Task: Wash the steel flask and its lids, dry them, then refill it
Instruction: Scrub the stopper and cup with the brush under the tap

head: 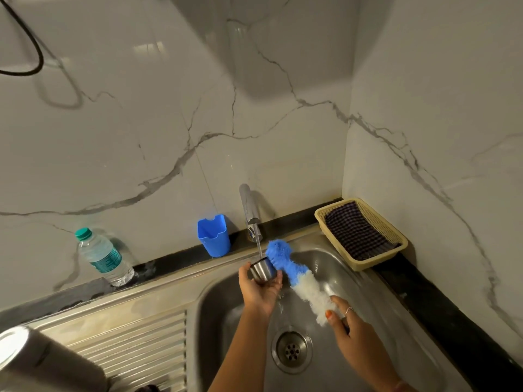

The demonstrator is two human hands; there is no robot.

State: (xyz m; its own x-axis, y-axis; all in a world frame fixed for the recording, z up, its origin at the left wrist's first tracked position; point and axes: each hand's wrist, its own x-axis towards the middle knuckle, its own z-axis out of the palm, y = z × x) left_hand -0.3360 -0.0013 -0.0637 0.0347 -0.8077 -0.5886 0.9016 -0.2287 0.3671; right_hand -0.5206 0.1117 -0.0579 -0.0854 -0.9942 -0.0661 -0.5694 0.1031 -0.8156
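Left fingers (278, 278): wrapped round one steel lid (262, 270), under the tap (250, 212) stream.
Right fingers (343, 305): closed on one bottle brush (294, 274), its blue tip touching the lid.
Flask (36, 360): one, lying left of both hands on the drainboard (135, 338).
Beyond fingers: one water bottle (103, 257), one blue cup (213, 236), one basket (360, 233).

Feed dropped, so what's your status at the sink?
Left hand holds steel lid under tap stream. Right hand grips bottle brush. Nothing blocking.
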